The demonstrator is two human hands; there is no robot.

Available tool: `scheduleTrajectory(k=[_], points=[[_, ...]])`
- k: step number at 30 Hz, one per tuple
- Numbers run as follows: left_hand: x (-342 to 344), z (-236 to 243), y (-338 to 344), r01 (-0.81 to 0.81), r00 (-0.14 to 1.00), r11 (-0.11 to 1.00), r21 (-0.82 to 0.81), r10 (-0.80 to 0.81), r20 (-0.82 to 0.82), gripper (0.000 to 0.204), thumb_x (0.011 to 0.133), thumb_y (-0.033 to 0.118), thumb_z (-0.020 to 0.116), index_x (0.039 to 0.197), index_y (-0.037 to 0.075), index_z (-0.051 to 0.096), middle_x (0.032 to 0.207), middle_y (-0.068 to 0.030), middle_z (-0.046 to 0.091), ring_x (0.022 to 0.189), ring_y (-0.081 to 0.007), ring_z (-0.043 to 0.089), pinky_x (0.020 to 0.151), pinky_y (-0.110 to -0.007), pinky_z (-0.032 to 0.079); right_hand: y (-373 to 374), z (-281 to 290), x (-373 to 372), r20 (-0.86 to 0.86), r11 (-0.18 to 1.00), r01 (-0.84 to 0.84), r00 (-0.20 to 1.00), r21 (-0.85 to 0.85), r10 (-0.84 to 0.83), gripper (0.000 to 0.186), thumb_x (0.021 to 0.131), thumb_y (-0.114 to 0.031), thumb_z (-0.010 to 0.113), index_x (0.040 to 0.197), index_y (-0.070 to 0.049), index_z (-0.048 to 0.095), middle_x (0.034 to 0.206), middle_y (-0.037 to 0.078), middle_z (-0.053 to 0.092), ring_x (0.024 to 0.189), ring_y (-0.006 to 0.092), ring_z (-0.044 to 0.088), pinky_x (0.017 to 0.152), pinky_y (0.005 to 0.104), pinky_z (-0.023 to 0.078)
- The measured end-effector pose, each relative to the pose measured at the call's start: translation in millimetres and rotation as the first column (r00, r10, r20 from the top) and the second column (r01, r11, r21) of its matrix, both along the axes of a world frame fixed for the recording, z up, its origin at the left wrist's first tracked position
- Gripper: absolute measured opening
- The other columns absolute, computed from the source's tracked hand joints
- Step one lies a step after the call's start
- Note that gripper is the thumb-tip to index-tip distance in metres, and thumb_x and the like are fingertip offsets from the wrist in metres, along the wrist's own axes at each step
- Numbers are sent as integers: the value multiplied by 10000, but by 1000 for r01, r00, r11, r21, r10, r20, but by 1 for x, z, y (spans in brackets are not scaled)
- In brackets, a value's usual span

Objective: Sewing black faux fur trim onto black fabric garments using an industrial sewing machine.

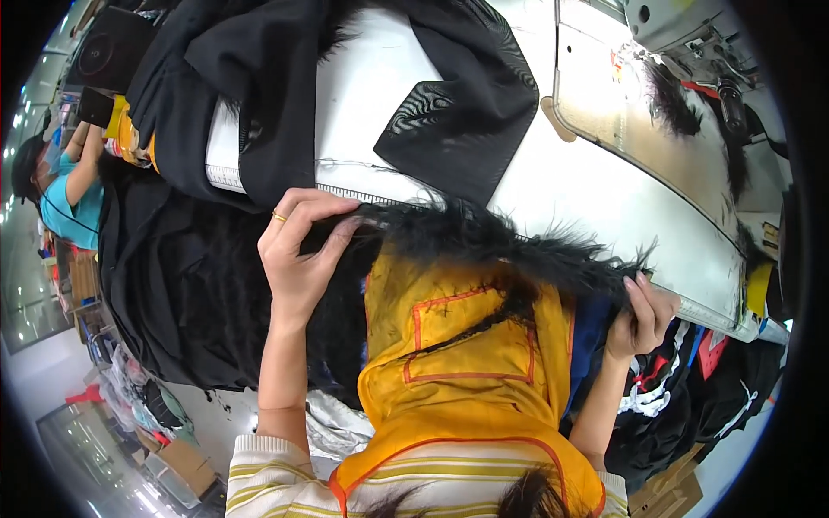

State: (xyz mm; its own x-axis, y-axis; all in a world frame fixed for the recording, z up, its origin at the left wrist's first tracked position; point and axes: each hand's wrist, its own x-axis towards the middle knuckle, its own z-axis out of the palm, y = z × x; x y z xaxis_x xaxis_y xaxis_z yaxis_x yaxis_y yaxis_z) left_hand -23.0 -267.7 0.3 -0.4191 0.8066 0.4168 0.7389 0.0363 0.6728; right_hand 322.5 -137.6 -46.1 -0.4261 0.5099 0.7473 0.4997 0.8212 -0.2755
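1. L hand [298, 233] in narrow pinch on L end of black trim [501, 237].
2. R hand [643, 315] holds R end; fluffy strands hide part of grip, prob. a pinch too.
3. Trim spans btwn hands, along white table's [596, 186] near edge, just in front of yellow apron [466, 406].
4. Black cloth [475, 112] on table, beyond trim; machine [691, 34] at far R.

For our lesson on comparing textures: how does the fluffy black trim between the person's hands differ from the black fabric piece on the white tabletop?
The fluffy black trim is shaggy; the black fabric piece looks smooth. The left hand and right hand pinch the trim; neither touches the fabric piece. The trim runs as a nearly straight band, while the fabric piece bends at an angle. Both are black.
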Motion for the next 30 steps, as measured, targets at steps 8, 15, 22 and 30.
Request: scheduleTrajectory(k=[8, 15, 22, 30], points=[[4, -6, -1, -47, 999, 999, 27, 47, -22, 219, 639, -81, 728, 825, 7, 651, 794, -76, 629, 749, -176, 606, 667, -256, 474, -1, 0, 0, -29, 999, 41, 999, 33, -40, 324, 605, 83, 603, 868, -80, 702, 926, 23, 653, 700, 182, 498, 624, 268, 380], [9, -12, -2, -108, 986, 989, 106, 120, -119, 229, 624, -113, 718, 794, 21, 643, 752, -70, 630, 714, -181, 601, 655, -254, 464, -2, 4, -1, -28, 996, 42, 999, 79, -39, 245, 675, 36, 653, 875, -101, 693, 914, 25, 670, 647, 155, 520, 637, 273, 364], [3, -13, -8, -185, 969, 978, 95, 198, -147, 244, 684, -125, 675, 885, 13, 671, 767, -62, 583, 713, -153, 559, 665, -255, 456, -7, 21, -17, -27, 984, 115, 992, -139, -119, 280, 635, -22, 707, 888, -141, 712, 810, -20, 621, 697, 143, 563, 607, 260, 409], [6, -13, 2, -36, 967, 999, 13, 38, -252, 199, 755, -109, 601, 924, -4, 602, 974, -94, 589, 864, -172, 566, 749, -249, 450, -10, 15, -5, -60, 937, 174, 978, -304, -201, 299, 606, -54, 716, 881, -166, 683, 899, -3, 524, 763, 165, 523, 688, 301, 403]])
